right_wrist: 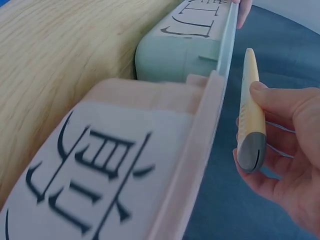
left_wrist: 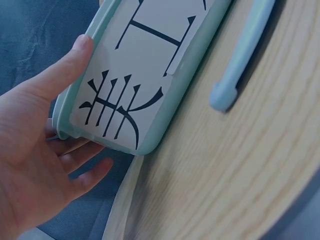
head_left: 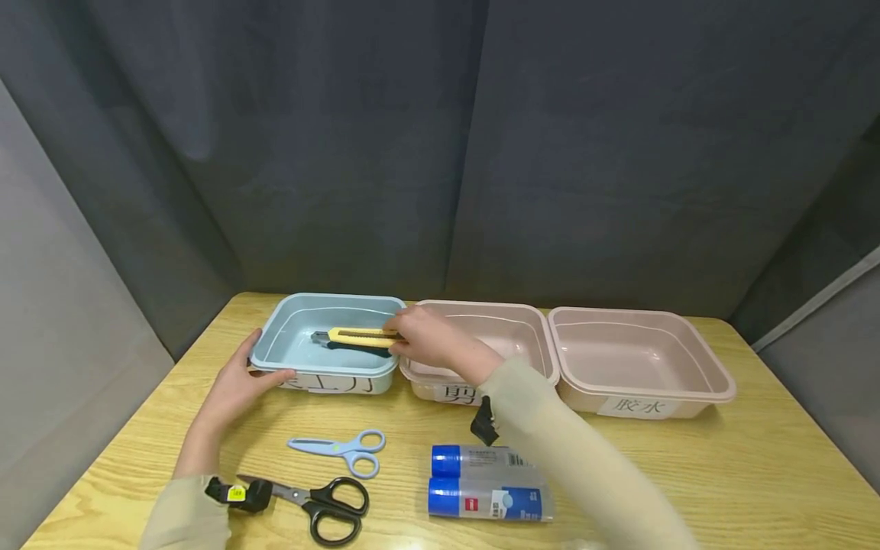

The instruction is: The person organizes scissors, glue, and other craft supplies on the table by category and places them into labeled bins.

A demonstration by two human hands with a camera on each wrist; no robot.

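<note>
Knife: yellow box cutter (head_left: 357, 338) held just over the inside of the blue tray (head_left: 275, 344), not lying on the bottom as far as I can tell.
Right hand: right hand (head_left: 429, 340) has its fingers and thumb curled round the cutter's butt end, firm pinch.
Left hand: left hand (head_left: 237, 382) rests on the blue tray's near left corner, thumb along the front, fingers loosely spread, gripping nothing.
Next door: two pink trays (head_left: 522, 328) (head_left: 639, 355) in a row to the right, each labelled.
Up front: light blue scissors (head_left: 340, 448), black scissors (head_left: 309, 504), two glue sticks (head_left: 481, 481) lying on the wooden table (head_left: 756, 473).
</note>
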